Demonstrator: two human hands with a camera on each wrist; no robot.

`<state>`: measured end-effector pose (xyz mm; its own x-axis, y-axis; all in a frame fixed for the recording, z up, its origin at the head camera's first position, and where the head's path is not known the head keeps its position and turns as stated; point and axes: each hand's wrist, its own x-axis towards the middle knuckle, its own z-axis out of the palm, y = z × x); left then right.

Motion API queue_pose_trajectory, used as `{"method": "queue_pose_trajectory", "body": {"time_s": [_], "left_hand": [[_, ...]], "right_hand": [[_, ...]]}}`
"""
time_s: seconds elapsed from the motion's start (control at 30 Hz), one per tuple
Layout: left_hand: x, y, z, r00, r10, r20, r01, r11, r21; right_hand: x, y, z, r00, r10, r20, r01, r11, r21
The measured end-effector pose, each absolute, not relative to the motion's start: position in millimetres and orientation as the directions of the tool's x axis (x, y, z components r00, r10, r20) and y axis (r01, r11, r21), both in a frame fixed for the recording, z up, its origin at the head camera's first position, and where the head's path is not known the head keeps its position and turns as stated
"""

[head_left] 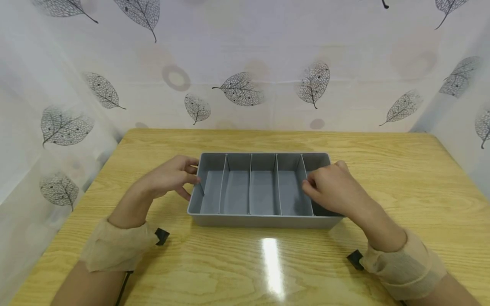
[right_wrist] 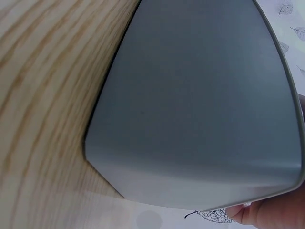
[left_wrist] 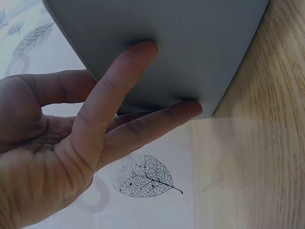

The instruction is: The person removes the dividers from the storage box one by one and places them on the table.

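Note:
A grey organizer tray (head_left: 263,221) with upright dividers (head_left: 250,187) between its compartments sits on the table. My left hand (head_left: 171,176) touches its left end, fingers fairly straight; the left wrist view shows fingertips (left_wrist: 148,47) pressed against the outer wall (left_wrist: 190,52). My right hand (head_left: 334,187) is over the right-end compartment, fingers curled. Its thumb and index tips appear to meet at the rightmost divider (head_left: 304,165), though the hand covers part of it. In the right wrist view, fingers (right_wrist: 281,212) show past the rim, behind the outer wall (right_wrist: 190,95).
A wood-grain table (head_left: 229,259) lies beneath the tray. Behind it hangs a leaf-printed curtain (head_left: 275,51), which also lines both sides. Beige wraps circle both wrists, and a small black piece (head_left: 162,236) juts from the left one.

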<state>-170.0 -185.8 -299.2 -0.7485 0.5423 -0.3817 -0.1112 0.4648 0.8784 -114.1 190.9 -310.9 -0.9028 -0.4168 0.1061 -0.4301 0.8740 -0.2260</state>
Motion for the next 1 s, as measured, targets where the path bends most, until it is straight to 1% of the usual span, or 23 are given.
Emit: {"method": "queue_pose_trajectory", "body": {"time_s": [0.5,0.8,1.0], "left_hand": [[-169.6,-186.2,-298.3,-0.749,0.543,-0.379,-0.088,0.486,0.87],[-170.1,-187.0,-298.4,-0.743,0.558,-0.369,-0.077,0.477,0.876],[-170.2,-187.8,-298.3,-0.741,0.563,-0.366,-0.074,0.473,0.878]], "right_hand": [[-115.5,189.9,-313.0,-0.9,-0.411,0.143,-0.433,0.877,-0.206],[-117.7,188.4,-319.6,-0.892,-0.391,0.227,-0.437,0.873,-0.215],[-120.5,188.2,-324.6,-0.892,-0.374,0.252,-0.431,0.871,-0.234]]}}
